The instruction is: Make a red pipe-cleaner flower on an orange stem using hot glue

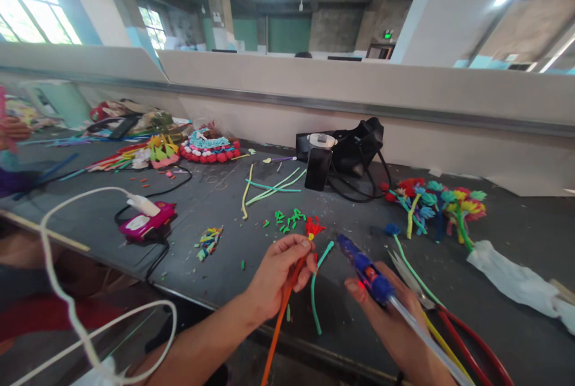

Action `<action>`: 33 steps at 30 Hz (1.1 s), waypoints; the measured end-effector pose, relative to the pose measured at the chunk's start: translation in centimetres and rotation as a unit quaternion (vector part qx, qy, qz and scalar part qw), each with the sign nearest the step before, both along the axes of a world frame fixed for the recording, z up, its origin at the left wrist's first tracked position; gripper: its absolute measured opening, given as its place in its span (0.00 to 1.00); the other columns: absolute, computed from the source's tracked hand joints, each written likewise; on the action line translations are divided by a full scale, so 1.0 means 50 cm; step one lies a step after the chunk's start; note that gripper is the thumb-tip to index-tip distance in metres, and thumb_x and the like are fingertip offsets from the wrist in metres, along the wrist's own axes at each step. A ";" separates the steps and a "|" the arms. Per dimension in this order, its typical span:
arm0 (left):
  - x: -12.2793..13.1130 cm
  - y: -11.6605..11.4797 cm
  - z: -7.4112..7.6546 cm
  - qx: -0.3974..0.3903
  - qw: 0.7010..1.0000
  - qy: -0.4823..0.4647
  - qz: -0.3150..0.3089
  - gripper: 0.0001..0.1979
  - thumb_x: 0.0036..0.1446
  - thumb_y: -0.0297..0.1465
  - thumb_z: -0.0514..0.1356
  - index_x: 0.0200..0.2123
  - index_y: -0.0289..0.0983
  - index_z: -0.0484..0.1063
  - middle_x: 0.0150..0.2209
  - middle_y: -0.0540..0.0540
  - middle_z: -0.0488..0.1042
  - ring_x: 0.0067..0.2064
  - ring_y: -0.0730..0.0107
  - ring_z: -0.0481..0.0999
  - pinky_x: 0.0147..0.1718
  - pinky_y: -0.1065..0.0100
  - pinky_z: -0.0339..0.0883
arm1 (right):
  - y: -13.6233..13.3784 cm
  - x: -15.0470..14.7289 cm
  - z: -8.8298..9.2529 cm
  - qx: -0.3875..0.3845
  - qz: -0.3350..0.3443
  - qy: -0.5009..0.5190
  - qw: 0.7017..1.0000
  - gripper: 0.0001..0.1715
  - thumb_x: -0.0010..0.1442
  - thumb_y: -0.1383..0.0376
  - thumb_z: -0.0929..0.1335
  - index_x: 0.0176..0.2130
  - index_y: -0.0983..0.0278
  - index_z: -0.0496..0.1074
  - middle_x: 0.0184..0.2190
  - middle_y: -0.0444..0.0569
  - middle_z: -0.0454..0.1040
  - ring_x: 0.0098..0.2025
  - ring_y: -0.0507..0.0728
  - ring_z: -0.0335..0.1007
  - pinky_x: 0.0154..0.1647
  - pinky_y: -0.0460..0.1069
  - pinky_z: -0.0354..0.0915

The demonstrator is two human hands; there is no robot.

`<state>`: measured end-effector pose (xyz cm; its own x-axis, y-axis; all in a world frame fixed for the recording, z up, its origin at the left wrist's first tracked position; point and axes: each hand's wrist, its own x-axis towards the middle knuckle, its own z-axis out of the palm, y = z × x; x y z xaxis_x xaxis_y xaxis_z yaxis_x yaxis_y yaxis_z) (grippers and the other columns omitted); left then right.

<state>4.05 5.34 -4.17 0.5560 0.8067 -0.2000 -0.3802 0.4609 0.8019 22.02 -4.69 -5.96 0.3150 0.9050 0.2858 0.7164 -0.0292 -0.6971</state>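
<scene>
Pinched between the thumb and fingers of my left hand (274, 278) is a red craft flower (315, 228) with a yellow base. An orange fuzzy stem (279, 326) runs down from that hand past the table edge. My right hand (398, 326) is wrapped round a blue glue gun (371, 273), its nozzle pointing toward the flower but apart from it. A clear glue stick (424, 335) sticks out of the gun's back. On the table between my hands lies a teal fuzzy stem (315, 296). Small green pieces (290, 219) are scattered behind the flower.
Scissors with red handles (467, 338) lie at right, near finished flowers (467, 206). A phone (317, 167) leans on a white-lidded container before a black bag (359, 146). A magenta power strip (148, 221) with a white cable stands left. Another person's hand (15, 128) shows far left.
</scene>
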 end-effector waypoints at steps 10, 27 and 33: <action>-0.003 0.015 0.005 0.015 1.000 0.005 0.027 0.07 0.53 0.33 0.62 0.31 0.35 0.69 0.20 0.52 0.70 0.14 0.82 0.59 0.13 0.77 0.47 | 0.065 0.115 -0.055 -0.132 -0.081 -0.211 0.965 0.13 0.58 0.53 0.66 0.32 0.60 0.62 0.33 0.49 0.73 0.37 0.61 0.73 0.33 0.50 0.61; -0.002 0.011 0.009 0.009 0.999 0.029 0.025 0.11 0.50 0.37 0.65 0.31 0.35 0.69 0.20 0.53 0.70 0.15 0.83 0.59 0.14 0.77 0.47 | 0.072 0.028 -0.025 0.027 -0.015 -0.182 0.983 0.14 0.63 0.60 0.62 0.43 0.62 0.73 0.40 0.52 0.74 0.42 0.58 0.71 0.46 0.52 0.65; -0.003 0.010 0.004 0.006 0.999 0.028 0.026 0.11 0.50 0.36 0.65 0.30 0.35 0.70 0.20 0.53 0.70 0.15 0.83 0.59 0.14 0.77 0.48 | 0.126 -0.066 -0.040 -0.048 0.085 -0.132 0.986 0.09 0.60 0.66 0.65 0.37 0.61 0.75 0.35 0.49 0.73 0.40 0.57 0.70 0.40 0.47 0.64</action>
